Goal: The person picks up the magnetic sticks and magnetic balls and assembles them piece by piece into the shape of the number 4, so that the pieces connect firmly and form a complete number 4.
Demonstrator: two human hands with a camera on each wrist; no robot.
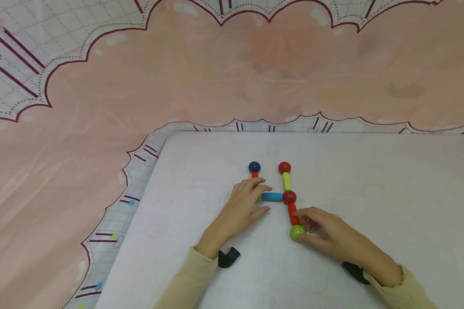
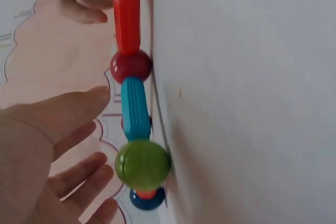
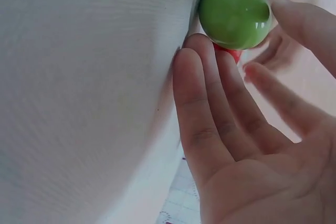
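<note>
Toy balls and rods are joined in an H-like figure on the white table. A red rod (image 1: 292, 213) links the near green ball (image 1: 297, 233) to a dark red ball (image 1: 289, 197). From there a yellow rod (image 1: 286, 182) runs to the far red ball (image 1: 284, 167), and a blue rod (image 1: 272, 197) goes left to another green ball (image 2: 143, 165). My left hand (image 1: 237, 210) hovers beside that left green ball, fingers loosely spread, mostly hiding it in the head view. My right hand (image 1: 326, 231) is at the near green ball, thumb tip at its edge, fingers relaxed alongside.
A dark blue ball (image 1: 254, 167) tops a red-orange rod (image 1: 254, 174) beyond my left fingers. The white tabletop (image 1: 185, 171) ends at a left and a back edge. Past them lies a peach patterned cloth (image 1: 224, 73). Black straps (image 1: 229, 257) show at both wrists.
</note>
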